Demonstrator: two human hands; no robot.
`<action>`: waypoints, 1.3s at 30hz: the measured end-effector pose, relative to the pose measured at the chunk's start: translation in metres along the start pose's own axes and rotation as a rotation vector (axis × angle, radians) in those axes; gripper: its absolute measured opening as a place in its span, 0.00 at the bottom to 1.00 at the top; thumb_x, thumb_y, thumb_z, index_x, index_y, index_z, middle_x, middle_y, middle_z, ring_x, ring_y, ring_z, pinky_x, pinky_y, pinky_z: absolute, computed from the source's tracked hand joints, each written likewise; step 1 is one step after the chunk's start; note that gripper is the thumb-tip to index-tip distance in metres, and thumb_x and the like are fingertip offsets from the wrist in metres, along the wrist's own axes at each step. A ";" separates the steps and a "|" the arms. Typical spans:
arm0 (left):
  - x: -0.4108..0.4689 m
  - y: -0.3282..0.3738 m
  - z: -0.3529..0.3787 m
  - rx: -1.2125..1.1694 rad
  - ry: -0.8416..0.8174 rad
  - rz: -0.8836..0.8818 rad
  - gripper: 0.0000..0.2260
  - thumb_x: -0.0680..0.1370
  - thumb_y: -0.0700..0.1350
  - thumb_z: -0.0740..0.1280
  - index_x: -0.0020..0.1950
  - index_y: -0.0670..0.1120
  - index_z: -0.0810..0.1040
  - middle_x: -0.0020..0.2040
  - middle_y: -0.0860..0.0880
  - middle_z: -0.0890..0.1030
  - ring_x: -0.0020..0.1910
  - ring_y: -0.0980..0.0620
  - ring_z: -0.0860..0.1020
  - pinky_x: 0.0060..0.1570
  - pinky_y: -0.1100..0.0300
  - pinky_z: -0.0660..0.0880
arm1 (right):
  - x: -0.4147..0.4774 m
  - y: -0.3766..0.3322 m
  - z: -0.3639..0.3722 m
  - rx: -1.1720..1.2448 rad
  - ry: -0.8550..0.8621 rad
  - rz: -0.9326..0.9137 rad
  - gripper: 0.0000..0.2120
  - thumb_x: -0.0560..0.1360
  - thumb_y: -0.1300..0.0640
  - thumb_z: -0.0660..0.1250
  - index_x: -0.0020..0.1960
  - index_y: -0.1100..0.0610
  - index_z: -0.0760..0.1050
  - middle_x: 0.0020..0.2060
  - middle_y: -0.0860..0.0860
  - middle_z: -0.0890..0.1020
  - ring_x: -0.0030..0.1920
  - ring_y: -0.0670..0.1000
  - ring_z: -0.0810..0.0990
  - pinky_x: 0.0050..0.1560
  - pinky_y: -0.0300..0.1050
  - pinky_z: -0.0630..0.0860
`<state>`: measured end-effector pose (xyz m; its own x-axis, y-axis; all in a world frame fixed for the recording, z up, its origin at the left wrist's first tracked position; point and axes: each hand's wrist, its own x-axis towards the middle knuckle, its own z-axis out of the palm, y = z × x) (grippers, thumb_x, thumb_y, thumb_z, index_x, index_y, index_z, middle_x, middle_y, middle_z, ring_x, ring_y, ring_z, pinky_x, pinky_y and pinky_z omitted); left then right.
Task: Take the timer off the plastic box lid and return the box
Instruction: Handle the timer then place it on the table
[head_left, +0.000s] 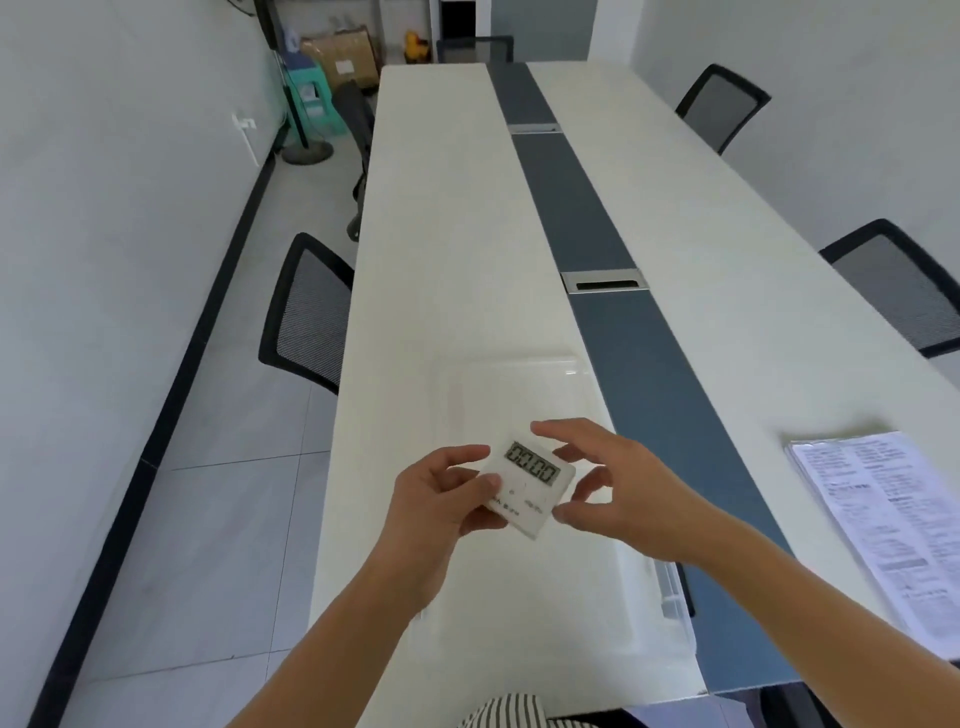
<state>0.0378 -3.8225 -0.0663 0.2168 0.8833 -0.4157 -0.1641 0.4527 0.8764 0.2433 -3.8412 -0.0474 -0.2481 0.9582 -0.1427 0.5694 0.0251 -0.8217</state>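
Right now a bit of striped cloth (501, 712) peeks in at the bottom, most of it cut off. Just past it, two bare arms reach out over the long white worktop (441, 260). The left hand (441, 499) pinches the near left corner of the little white timer (530, 486), thumb on its face and the other fingers tucked out of sight under it. The right hand (618, 493) is spread wide round the timer's other side, with one fingertip by the top edge and the thumb by the bottom corner. I cannot tell if it really touches yet. I think it is coming to help hold the timer steady.

The timer is tilted and shows four zeros. It looks lifted a little above the clear plastic box lid (519, 395), so I guess taking it off is nearly done. The box under the lid is so see-through that its sides are hard to make out, and the arms hide its near part. The box has not been put back yet.

Off to the right lie some papers (883, 519) in a shiny sleeve, too small to read. Farther along, a dark strip (587, 218) runs down the middle of the worktop, with black chairs (306, 312) on both sides
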 end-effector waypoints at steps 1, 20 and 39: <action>-0.003 0.002 0.001 -0.066 -0.001 0.005 0.12 0.74 0.33 0.68 0.57 0.40 0.76 0.44 0.37 0.85 0.46 0.39 0.84 0.43 0.50 0.82 | -0.005 -0.001 0.000 0.032 0.063 0.009 0.31 0.70 0.58 0.73 0.68 0.41 0.66 0.61 0.39 0.75 0.56 0.38 0.74 0.49 0.36 0.78; -0.034 0.035 0.001 0.533 -0.326 0.488 0.32 0.64 0.51 0.76 0.68 0.52 0.72 0.63 0.56 0.77 0.65 0.48 0.74 0.58 0.53 0.78 | -0.046 -0.029 -0.010 0.313 0.212 -0.053 0.33 0.55 0.41 0.80 0.59 0.42 0.76 0.53 0.44 0.84 0.57 0.50 0.79 0.44 0.48 0.81; -0.046 0.035 0.024 0.323 -0.298 0.651 0.25 0.68 0.46 0.72 0.64 0.47 0.74 0.60 0.49 0.78 0.64 0.41 0.74 0.59 0.53 0.77 | -0.058 -0.035 -0.007 0.631 0.146 0.008 0.29 0.57 0.51 0.80 0.57 0.51 0.81 0.54 0.52 0.85 0.56 0.55 0.80 0.47 0.46 0.80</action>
<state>0.0453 -3.8503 -0.0109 0.4296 0.8681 0.2486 -0.0689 -0.2430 0.9676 0.2437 -3.8958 -0.0067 -0.1116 0.9877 -0.1099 -0.0100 -0.1117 -0.9937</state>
